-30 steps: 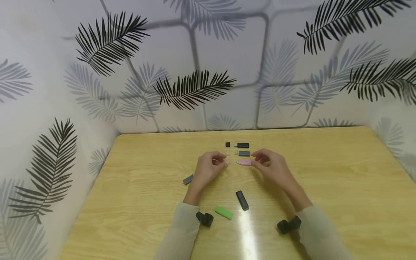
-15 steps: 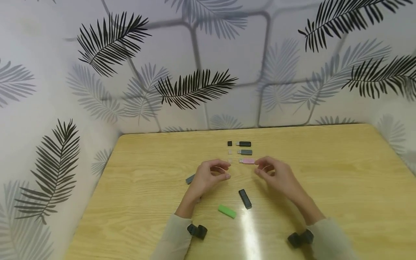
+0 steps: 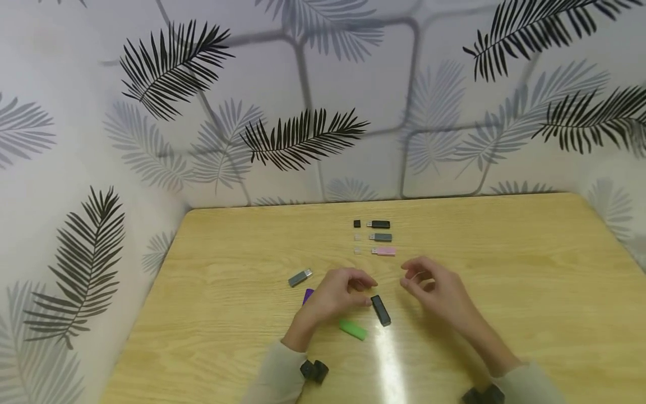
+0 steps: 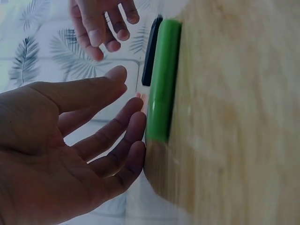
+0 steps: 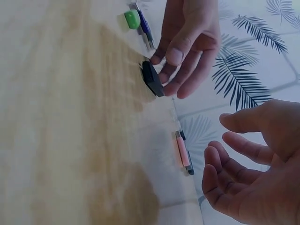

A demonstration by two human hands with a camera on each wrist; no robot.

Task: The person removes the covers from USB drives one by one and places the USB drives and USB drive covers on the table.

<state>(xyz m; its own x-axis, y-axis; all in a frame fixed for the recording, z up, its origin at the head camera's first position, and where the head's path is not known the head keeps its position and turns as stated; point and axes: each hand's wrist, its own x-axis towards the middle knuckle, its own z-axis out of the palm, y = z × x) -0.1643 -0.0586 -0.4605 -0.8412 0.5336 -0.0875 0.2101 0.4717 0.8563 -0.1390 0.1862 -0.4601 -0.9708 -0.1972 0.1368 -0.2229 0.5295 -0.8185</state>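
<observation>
Showing in head-cam, not L-wrist: purple stick [image 3: 307, 295]; L hand [image 3: 335, 293] (nr blk stick [image 3: 381, 311]), R hand [image 3: 438, 287]: fingers empty

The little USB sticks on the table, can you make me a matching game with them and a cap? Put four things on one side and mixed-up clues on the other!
Things
1. Black cap
2. Pink stick
3. Green stick
4. Purple thing

Clues, from the head view
A. Has a bare metal plug pointing left
B. Only part shows, beside the left hand
C. Farthest back of the four
D. Closest to the bottom of the picture

Right pairs: 1-C, 2-A, 3-D, 4-B
</observation>
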